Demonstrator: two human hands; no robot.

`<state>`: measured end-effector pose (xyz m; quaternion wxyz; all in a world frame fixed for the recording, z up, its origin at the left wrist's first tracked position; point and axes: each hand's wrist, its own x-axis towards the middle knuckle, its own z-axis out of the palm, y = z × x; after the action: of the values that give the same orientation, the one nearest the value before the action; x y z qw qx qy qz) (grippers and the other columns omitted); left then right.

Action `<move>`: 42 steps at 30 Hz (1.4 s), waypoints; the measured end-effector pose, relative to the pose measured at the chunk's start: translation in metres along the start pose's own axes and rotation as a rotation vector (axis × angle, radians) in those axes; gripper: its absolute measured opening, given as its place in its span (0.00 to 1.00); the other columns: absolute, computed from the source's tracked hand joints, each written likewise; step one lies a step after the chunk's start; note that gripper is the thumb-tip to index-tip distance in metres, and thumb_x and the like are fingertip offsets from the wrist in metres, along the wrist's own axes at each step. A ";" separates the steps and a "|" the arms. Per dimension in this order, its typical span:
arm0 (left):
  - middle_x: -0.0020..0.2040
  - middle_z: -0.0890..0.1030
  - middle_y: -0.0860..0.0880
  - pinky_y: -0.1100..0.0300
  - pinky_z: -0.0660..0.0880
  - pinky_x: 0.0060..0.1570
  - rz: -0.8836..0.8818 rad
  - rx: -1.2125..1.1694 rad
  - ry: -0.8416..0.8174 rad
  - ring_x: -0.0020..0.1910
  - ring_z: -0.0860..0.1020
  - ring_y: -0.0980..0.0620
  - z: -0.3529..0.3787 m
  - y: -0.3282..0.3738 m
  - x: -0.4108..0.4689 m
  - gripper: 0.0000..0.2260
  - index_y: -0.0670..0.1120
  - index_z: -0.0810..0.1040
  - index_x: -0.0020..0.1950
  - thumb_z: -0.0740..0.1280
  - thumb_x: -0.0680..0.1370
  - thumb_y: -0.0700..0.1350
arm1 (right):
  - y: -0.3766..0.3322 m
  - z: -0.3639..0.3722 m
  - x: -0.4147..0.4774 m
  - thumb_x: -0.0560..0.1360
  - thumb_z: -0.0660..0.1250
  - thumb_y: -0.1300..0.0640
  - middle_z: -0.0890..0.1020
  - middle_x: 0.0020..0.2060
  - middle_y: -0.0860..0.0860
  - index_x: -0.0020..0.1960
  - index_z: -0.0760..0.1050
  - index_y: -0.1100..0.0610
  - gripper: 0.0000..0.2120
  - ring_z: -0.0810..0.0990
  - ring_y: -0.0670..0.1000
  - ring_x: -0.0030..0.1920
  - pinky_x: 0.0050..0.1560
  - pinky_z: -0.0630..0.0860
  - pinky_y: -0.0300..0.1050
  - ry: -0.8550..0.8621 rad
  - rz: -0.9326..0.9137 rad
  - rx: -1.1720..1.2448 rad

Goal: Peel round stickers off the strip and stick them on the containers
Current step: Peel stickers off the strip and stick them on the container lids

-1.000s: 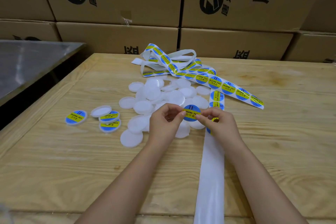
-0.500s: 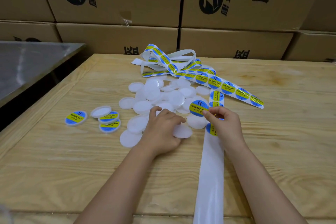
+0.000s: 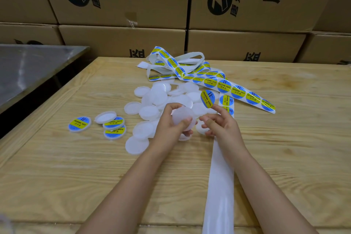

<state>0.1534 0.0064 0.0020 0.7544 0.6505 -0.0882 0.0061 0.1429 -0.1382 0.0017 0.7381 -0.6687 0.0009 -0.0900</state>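
Nearest to the person, the bare end of the strip (image 3: pixel 218 186), already without stickers, runs along the table (image 3: pixel 76 176) under the right wrist. Above it, the left hand (image 3: pixel 169 129) is closed around one plain white container (image 3: pixel 182 118), thumb on the near edge and fingers curled behind it, holding it lifted and turned toward the other hand. The right hand (image 3: pixel 222 125) is just beside it, with relaxed fingers apart; one peeled sticker (image 3: pixel 208 99), blue and yellow, clings to the tip of the raised index finger, and the thumb stays lower and does not touch it. I judge the present step as bringing this sticker onto the held container; it is not yet pressed on. Left of the left hand lie three labelled containers (image 3: pixel 79 124), with one more, still plain, among them. Beyond the hands is a pile of plain containers (image 3: pixel 152 100), many in number, so most of the work seems to remain. Farther, past the right hand, the part of the strip that is still full of stickers (image 3: pixel 237 91) lies in loose loops. Behind the table stand stacked cardboard boxes (image 3: pixel 123 40).
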 end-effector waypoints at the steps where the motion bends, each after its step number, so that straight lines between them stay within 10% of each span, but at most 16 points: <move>1: 0.46 0.77 0.37 0.61 0.73 0.27 -0.035 0.007 -0.037 0.30 0.78 0.48 -0.001 0.000 0.000 0.14 0.48 0.68 0.53 0.62 0.76 0.31 | 0.000 0.000 0.000 0.75 0.66 0.64 0.81 0.45 0.52 0.64 0.67 0.53 0.20 0.78 0.48 0.40 0.36 0.73 0.36 0.011 -0.018 -0.008; 9: 0.40 0.82 0.45 0.52 0.75 0.33 0.026 0.381 -0.206 0.33 0.76 0.51 -0.002 -0.007 -0.003 0.11 0.50 0.76 0.48 0.70 0.70 0.36 | 0.002 -0.002 -0.001 0.73 0.69 0.65 0.81 0.43 0.51 0.66 0.69 0.55 0.23 0.69 0.52 0.38 0.44 0.70 0.40 -0.041 -0.089 -0.166; 14: 0.27 0.77 0.57 0.68 0.69 0.33 0.072 0.135 0.044 0.28 0.72 0.61 -0.003 -0.006 0.004 0.08 0.49 0.77 0.47 0.68 0.74 0.36 | 0.001 -0.003 0.000 0.73 0.67 0.69 0.77 0.35 0.54 0.67 0.65 0.55 0.26 0.74 0.46 0.29 0.32 0.73 0.37 -0.064 -0.016 -0.097; 23: 0.37 0.80 0.57 0.62 0.75 0.26 0.051 0.159 -0.020 0.33 0.77 0.55 0.000 -0.008 0.002 0.08 0.52 0.81 0.46 0.64 0.79 0.42 | 0.001 -0.004 0.000 0.72 0.69 0.66 0.81 0.32 0.46 0.68 0.63 0.52 0.28 0.75 0.42 0.29 0.27 0.68 0.34 -0.098 0.051 -0.066; 32: 0.49 0.82 0.41 0.57 0.81 0.41 -0.234 -0.161 -0.122 0.42 0.83 0.47 -0.003 -0.007 0.002 0.12 0.39 0.76 0.60 0.58 0.81 0.39 | 0.004 -0.003 0.002 0.74 0.69 0.62 0.83 0.36 0.45 0.67 0.63 0.48 0.26 0.78 0.44 0.35 0.35 0.74 0.37 0.064 -0.049 -0.058; 36: 0.46 0.84 0.43 0.55 0.81 0.38 -0.283 -0.279 -0.109 0.40 0.84 0.46 -0.004 -0.007 0.004 0.10 0.41 0.78 0.57 0.59 0.80 0.38 | -0.003 -0.007 0.003 0.77 0.65 0.55 0.81 0.42 0.41 0.50 0.78 0.51 0.04 0.77 0.41 0.44 0.48 0.75 0.47 0.211 -0.115 -0.037; 42: 0.48 0.84 0.43 0.55 0.81 0.38 -0.283 -0.271 -0.146 0.44 0.83 0.44 -0.006 -0.009 0.004 0.11 0.42 0.78 0.58 0.60 0.80 0.41 | -0.003 -0.007 0.001 0.76 0.67 0.58 0.85 0.38 0.42 0.37 0.81 0.52 0.10 0.80 0.38 0.40 0.47 0.74 0.38 0.020 -0.056 -0.128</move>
<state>0.1589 0.0103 -0.0067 0.8198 0.5478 -0.0504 -0.1588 0.1425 -0.1455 0.0036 0.6910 -0.7133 -0.0044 -0.1169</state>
